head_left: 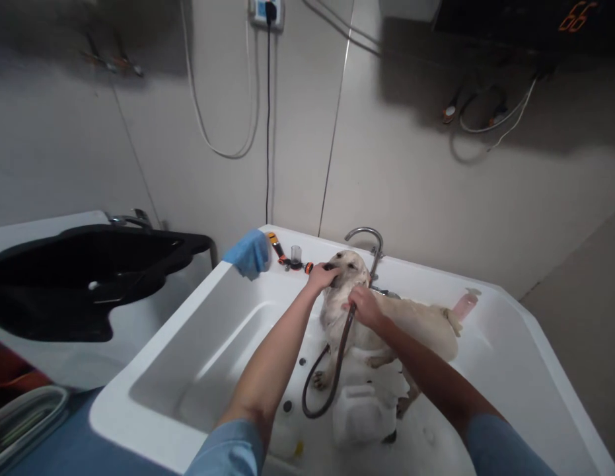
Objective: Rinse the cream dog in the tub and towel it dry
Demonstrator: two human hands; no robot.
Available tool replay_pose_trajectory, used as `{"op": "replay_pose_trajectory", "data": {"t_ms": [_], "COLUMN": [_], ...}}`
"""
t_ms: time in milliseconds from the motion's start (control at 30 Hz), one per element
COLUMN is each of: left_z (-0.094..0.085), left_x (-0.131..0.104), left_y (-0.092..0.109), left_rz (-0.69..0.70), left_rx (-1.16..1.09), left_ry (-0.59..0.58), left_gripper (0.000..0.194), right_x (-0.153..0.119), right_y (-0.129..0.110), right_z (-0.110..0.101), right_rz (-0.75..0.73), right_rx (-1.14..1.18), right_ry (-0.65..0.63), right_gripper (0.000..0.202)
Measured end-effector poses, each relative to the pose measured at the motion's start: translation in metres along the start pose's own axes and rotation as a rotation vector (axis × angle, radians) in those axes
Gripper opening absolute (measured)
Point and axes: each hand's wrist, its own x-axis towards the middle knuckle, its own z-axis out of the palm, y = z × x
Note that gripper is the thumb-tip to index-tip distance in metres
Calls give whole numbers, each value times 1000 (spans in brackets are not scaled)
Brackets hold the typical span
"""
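A wet, cream-coloured dog [411, 320] stands in a white tub [153, 383], its head raised toward the back wall. My left hand [321, 277] is closed around the dog's muzzle from the left side. At the dog's neck, my right hand [365, 305] grips a dark flexible hose [341, 360], which loops down in front of the chest. The hose end is hidden behind my fingers and the fur. Below the dog, a white plastic jug-like container [362, 416] rests in the tub.
A blue cloth [250, 254] drapes over the tub's back left corner, beside an orange-and-black sprayer fitting [282, 254]. The curved tap [365, 231] rises behind the dog's head. A pink bottle [466, 304] lies near the tail. To the left is a black basin [79, 277].
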Motion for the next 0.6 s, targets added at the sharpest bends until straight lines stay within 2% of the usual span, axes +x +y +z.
{"op": "replay_pose_trajectory", "data": {"t_ms": [67,100,167,267,333,433,467,600], "left_z": [-1,-3,-10,-23,-31,-42,-46,-62], "left_x": [2,2,1,-4,-7,-10,-10,-10], "left_y": [11,14,13,0,-12,-28,-33,-51], "left_rz": [36,41,-3,-131,-165,-145,-136,-109], "left_rx": [71,85,32,-216,-346,-369,-363,-285], "left_ry": [4,16,36,1,-31,-58,-63,-79], "left_gripper": [24,23,22,31,37,36,36,36], "right_x": [37,56,86,109,116,132,139,169], "right_y": [10,14,23,28,22,1,-5,-14], "right_z": [-1,-3,-6,-3,3,8,7,-2], "right_rz": [-34,-54,-39,147,125,-94,-94,64], "right_rx": [78,145,274,360,361,304,260,126], "right_ry": [254,331,365,360,302,73,6,-199], "right_gripper": [17,20,25,33,33,20,17,13]}}
